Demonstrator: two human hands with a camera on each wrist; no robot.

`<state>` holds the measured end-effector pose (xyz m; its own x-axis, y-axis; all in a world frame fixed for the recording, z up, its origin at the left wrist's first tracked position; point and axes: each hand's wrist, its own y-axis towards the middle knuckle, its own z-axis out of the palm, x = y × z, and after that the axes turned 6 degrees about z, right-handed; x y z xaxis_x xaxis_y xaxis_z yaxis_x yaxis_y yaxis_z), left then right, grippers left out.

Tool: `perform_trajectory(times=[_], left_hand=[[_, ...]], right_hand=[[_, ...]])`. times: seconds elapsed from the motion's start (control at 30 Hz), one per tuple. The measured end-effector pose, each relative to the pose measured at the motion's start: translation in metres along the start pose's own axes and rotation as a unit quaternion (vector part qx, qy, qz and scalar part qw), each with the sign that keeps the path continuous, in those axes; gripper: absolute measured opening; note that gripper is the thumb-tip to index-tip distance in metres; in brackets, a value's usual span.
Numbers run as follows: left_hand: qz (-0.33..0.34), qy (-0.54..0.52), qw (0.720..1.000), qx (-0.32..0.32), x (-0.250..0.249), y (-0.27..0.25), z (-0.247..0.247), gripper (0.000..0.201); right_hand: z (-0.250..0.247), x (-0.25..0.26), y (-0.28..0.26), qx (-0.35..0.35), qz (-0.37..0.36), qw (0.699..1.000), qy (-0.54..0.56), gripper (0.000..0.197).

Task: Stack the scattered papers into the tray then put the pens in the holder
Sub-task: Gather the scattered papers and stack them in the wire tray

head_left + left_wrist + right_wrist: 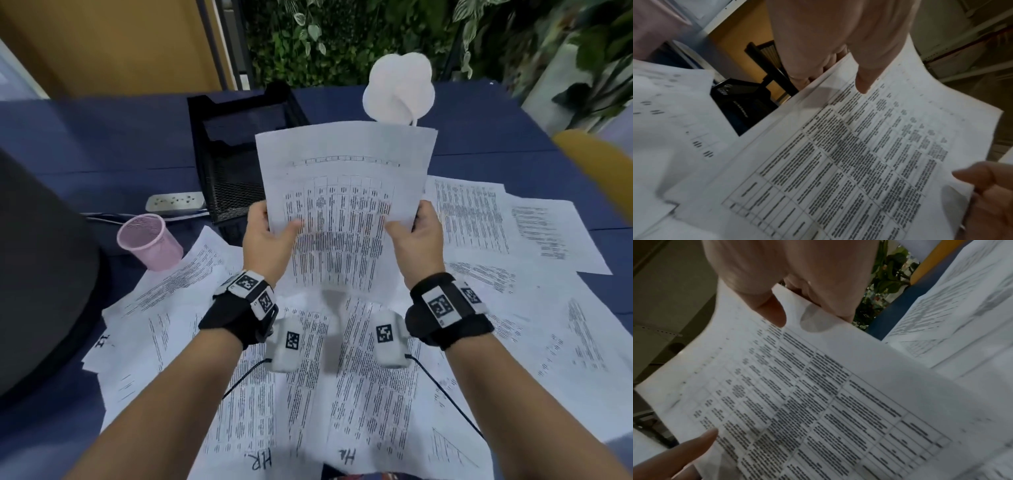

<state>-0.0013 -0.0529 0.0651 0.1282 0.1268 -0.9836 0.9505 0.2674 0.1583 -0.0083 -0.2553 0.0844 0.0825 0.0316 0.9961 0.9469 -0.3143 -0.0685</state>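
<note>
Two hands share one small stack here, so we see the first risk at once: the left hand [265, 236] and the right hand [412, 236] each pinch only a lower side edge of the held papers [342, 192], thumb on the printed face and fingers behind. The left wrist view shows several sheet edges fanned at that side [818, 91], so we judge the stack is not squared. If either pinch loosens, inner sheets could slide out and fall back among the scattered papers [376, 394] on the desk [102, 144].

The upper part of the stack stands unsupported above both grips and already curves. We think it could fold or catch on the front lip of the black mesh tray [236, 164] when it is carried over, since the tray opening is narrow and low.

Relative to the grips, the stack is upright, tilted a little away from us, well above the desk. The tray stands behind and to the left of it, near the left hand. The pink holder [149, 241] sits further left, on the desk beside the tray.

We cannot see any pens; they may lie under the loose sheets, and lifting paper carelessly could roll them off.
</note>
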Motion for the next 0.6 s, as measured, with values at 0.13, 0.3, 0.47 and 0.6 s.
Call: perform_trajectory(times=[0.13,0.3,0.47,0.6], left_hand=[[-0.039,-0.034,0.998,0.031,0.007,-0.001,-0.004,0.030],[-0.051,-0.099,0.992,0.053,0.010,-0.003,-0.002,0.029],[-0.051,-0.096,0.991,0.081,0.009,-0.005,0.002,0.031],[-0.029,-0.117,0.991,0.063,0.004,-0.005,0.001,0.032]], right_hand=[[-0.005,-0.014,0.001,0.014,0.062,0.998,-0.006,0.028],[-0.006,-0.019,-0.001,0.026,0.069,0.997,0.023,0.036],[-0.005,-0.028,0.000,0.044,0.092,0.995,-0.002,0.038],[-0.008,-0.039,0.004,0.046,0.102,0.992,-0.052,0.034]])
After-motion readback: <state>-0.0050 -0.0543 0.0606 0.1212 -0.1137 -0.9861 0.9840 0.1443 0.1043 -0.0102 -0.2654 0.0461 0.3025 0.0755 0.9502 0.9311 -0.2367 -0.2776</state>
